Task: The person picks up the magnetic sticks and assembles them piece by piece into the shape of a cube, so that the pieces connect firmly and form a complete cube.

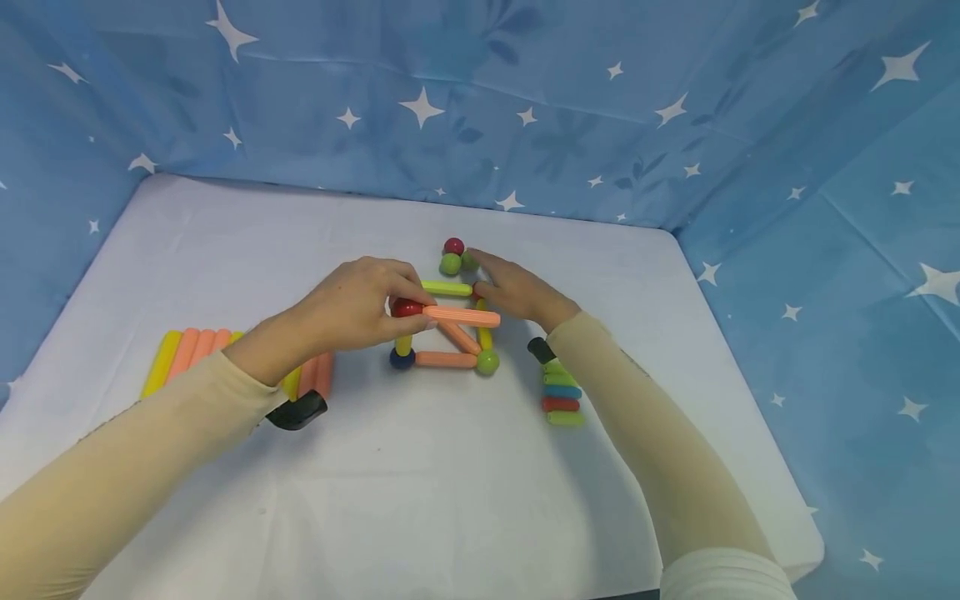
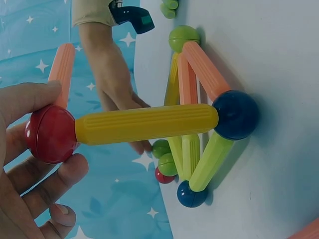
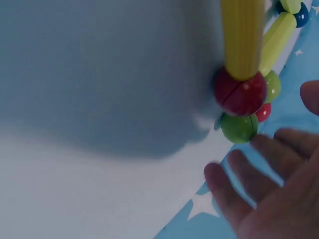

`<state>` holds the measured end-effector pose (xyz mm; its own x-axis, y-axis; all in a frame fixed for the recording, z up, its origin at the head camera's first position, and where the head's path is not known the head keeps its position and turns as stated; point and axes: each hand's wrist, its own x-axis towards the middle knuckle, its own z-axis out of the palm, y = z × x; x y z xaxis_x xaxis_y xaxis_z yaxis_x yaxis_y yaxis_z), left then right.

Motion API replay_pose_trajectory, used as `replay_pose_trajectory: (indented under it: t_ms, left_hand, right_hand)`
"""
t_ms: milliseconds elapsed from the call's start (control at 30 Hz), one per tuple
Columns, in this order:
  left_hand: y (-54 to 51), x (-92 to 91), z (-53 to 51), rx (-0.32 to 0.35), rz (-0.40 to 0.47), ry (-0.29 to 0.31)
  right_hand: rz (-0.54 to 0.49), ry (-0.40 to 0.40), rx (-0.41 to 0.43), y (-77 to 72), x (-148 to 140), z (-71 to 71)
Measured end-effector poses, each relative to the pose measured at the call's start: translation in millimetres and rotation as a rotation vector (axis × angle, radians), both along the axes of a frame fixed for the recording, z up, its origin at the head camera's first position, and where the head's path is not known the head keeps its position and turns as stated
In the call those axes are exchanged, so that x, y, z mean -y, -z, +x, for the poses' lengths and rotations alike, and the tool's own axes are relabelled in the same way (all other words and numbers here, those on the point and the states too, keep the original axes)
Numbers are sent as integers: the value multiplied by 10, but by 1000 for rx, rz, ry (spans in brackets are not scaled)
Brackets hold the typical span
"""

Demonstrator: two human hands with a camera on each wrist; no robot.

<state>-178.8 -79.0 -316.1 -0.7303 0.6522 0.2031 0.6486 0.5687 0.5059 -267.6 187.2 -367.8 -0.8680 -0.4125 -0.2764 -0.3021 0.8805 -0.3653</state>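
My left hand pinches a red ball that is raised above the table. From this ball an orange stick points sideways, and a yellow stick runs down to a dark blue ball. That blue ball is a corner of a flat frame of sticks and balls, with a diagonal orange stick across it and a green ball at its near right corner. Behind the frame, my right hand reaches, fingers extended, close to a loose green ball. Its fingers look empty.
Yellow and orange sticks lie in a row at the left, partly under my left forearm. Short green, blue and red sticks are lined up at the right. Another red ball and green ball sit at the back.
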Motion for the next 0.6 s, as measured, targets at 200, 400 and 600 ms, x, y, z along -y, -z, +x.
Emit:
replay_pose_trajectory:
  t_ms: [200,400,600]
  left_hand:
    - [-2,-1,2,9,-1,-6]
    - [-12,-4,3,11,-9,-9]
    - [-10,-6,5,10,-13,-9]
  right_hand:
    - [159,158,-122,41,-159,-9]
    - [215,219,-152,92,-404,-55]
    - [186,242,-162,112,-502,-38]
